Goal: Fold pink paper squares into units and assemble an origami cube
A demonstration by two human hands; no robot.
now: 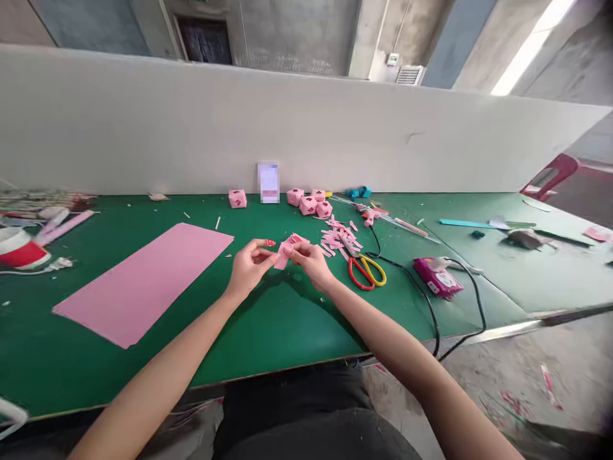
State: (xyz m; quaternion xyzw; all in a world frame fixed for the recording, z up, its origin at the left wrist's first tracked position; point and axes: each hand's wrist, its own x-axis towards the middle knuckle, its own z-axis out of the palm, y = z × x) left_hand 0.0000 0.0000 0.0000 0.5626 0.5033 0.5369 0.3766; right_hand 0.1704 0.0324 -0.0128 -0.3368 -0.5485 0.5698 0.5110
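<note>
My left hand (pixel 249 265) and my right hand (pixel 311 262) meet over the middle of the green table (pixel 268 326). Both pinch a small folded pink paper piece (pixel 286 250) between their fingertips, the left from one side and the right from the other. A tiny red bit (pixel 271 243) shows at my left fingertips. Just right of my right hand lie pink paper scraps (pixel 338 237) and scissors with red and yellow handles (pixel 364 268).
A large pink sheet (pixel 143 281) lies flat at the left. Several small pink paper cubes (pixel 306 202) stand by the white back wall. A pink glue gun (pixel 438 276) with a black cord lies right. Tape rolls and clutter (pixel 22 246) fill the far left.
</note>
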